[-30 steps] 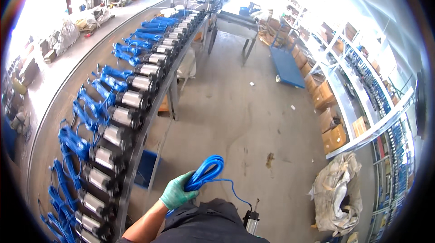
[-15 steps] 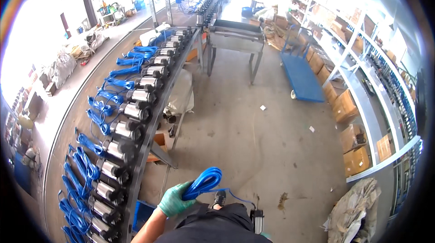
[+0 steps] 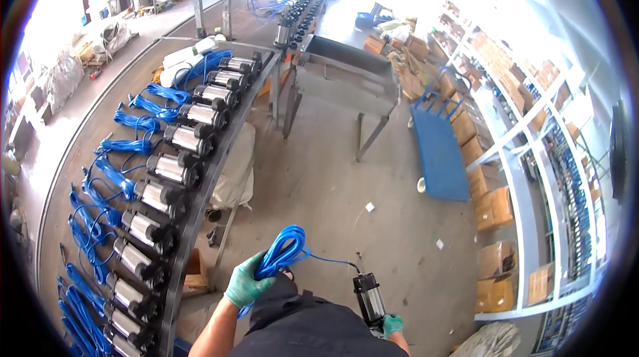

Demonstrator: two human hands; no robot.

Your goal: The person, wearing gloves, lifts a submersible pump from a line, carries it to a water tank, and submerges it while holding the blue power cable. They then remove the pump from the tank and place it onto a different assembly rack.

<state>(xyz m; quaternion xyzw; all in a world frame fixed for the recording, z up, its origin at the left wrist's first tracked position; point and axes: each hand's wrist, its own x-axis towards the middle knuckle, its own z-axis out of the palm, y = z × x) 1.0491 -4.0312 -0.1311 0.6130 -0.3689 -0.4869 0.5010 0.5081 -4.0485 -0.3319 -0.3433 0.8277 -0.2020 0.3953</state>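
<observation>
The gloved left hand (image 3: 247,284) grips a coil of blue cable (image 3: 283,254) at waist height; the right hand (image 3: 391,325) clasps a shiny metal cylinder pump (image 3: 370,298) beside the long bench (image 3: 200,204).

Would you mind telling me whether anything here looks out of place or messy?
Mostly orderly: the steel cylinder pumps lie in a neat row. A few white scraps of litter lie on the concrete floor, and a slumped white sack leans under the workbench.
</observation>
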